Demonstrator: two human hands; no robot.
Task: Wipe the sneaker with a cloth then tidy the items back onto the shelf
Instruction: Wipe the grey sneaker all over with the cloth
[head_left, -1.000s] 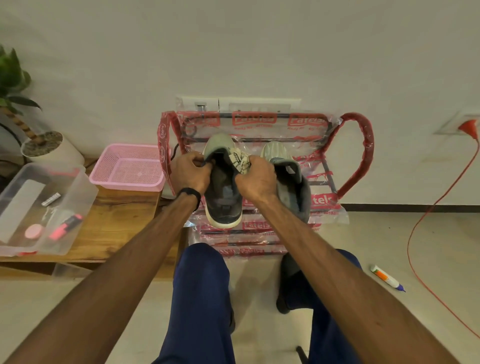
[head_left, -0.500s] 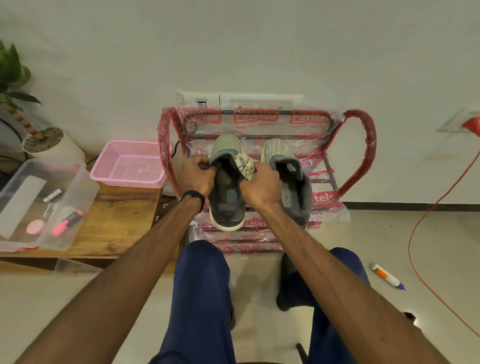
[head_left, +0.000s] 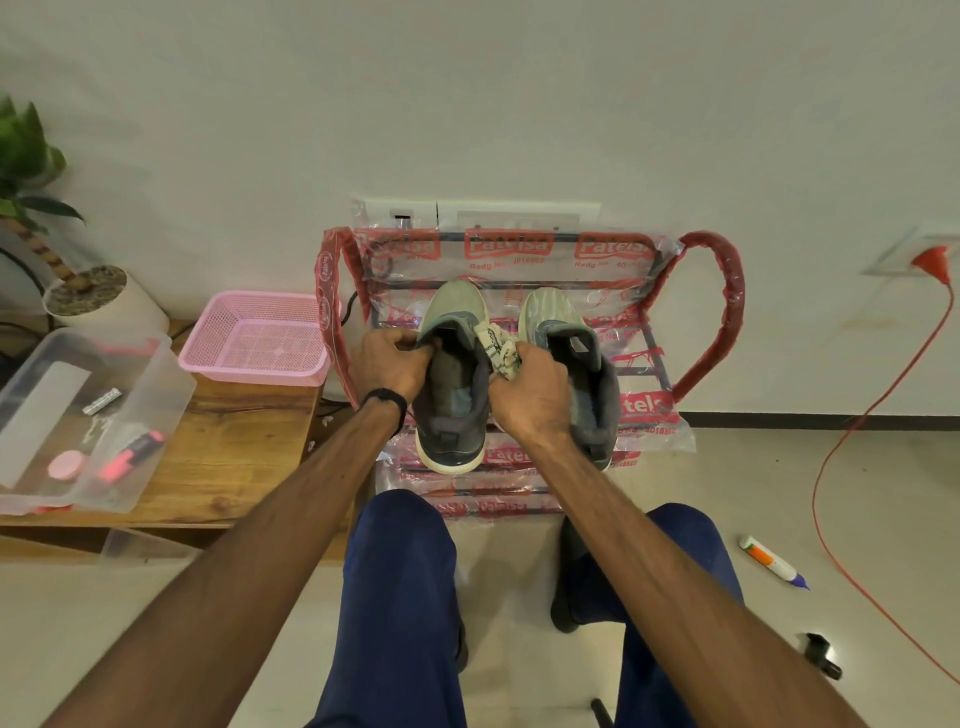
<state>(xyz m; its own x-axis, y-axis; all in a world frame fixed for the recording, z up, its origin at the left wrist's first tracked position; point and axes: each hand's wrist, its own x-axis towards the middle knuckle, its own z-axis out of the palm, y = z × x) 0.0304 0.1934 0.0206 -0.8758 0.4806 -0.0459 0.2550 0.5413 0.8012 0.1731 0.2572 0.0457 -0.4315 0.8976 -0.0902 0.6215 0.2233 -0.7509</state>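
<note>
A grey-green sneaker with a white sole sits on the top tier of a red plastic-wrapped shoe rack. My left hand grips the sneaker's left collar edge. My right hand holds a crumpled pale printed cloth against the sneaker's right collar edge. A second matching sneaker lies beside it to the right on the same tier, partly behind my right hand.
A pink mesh basket and a clear plastic box with small items stand on a wooden bench at left, by a potted plant. An orange cable, a marker and a black object lie on the floor.
Both hands and the held sneaker have lowered slightly toward the rack's top tier. The cloth stays pressed at the sneaker's right collar.
</note>
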